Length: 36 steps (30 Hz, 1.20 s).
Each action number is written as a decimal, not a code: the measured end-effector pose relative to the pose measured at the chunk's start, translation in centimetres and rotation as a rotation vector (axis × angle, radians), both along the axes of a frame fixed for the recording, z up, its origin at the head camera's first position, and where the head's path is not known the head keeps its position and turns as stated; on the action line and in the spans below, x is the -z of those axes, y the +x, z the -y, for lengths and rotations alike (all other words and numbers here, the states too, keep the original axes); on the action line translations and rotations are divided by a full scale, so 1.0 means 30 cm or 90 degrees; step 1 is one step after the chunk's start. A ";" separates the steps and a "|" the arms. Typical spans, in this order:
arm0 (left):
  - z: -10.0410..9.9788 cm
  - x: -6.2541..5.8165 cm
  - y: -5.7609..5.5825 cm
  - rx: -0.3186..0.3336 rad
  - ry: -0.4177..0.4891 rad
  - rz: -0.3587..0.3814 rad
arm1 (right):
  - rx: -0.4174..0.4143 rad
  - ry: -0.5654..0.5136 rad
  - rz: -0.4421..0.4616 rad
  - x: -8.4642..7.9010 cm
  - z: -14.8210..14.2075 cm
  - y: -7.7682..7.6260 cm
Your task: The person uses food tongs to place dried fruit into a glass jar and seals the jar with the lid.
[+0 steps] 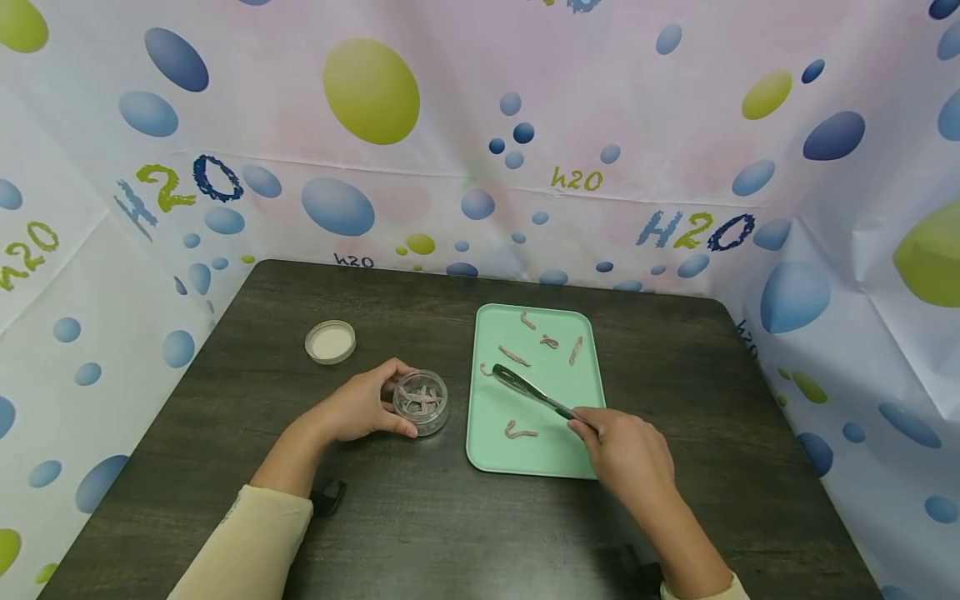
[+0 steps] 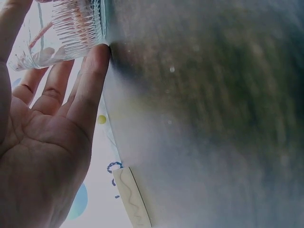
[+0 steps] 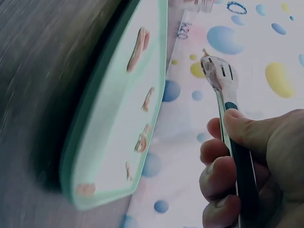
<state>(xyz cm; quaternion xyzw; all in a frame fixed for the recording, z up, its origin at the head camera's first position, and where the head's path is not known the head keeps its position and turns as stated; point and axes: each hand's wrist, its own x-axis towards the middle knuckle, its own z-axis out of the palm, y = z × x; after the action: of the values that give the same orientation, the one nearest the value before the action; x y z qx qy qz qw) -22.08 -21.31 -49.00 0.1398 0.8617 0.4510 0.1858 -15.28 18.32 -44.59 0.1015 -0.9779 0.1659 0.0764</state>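
Note:
My left hand (image 1: 360, 408) holds a small clear jar (image 1: 430, 427) at its side, thumb and fingers around it, upright and uncapped on the table. Several pale pinkish worm-like strips (image 1: 420, 398) lie inside. In my right hand (image 1: 630, 454) is a pair of tongs (image 1: 528, 389) with dark handles and slotted metal heads, gripped with thumb and fingers. A small strip end (image 3: 205, 52) shows at the tongs' tips in the right wrist view. Below the tongs lies a mint-green tray (image 1: 540, 454), with several strips (image 1: 514, 356) scattered over it.
A round lid (image 1: 330, 342) with a pale inside lies on the dark wooden table (image 1: 405, 517), behind and left of the jar. Behind and beside the table hangs a white sheet (image 1: 450, 75) printed with blue and green drops. A small black object (image 1: 328, 497) is beside my left wrist.

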 end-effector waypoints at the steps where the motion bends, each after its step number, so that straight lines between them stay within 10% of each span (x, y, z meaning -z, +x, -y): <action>1: 0.001 0.000 0.000 0.000 0.000 0.001 | -0.005 -0.004 -0.002 -0.001 0.011 -0.002; 36: 0.006 0.006 -0.001 0.007 0.022 0.011 | -0.080 0.005 -0.044 0.012 0.232 -0.023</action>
<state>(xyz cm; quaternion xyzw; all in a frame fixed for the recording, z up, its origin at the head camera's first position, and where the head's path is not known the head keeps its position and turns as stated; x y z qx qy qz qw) -22.11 -21.50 -49.19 0.1438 0.8513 0.4662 0.1930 -15.96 11.36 -44.94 0.1684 -0.9671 0.1627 0.0993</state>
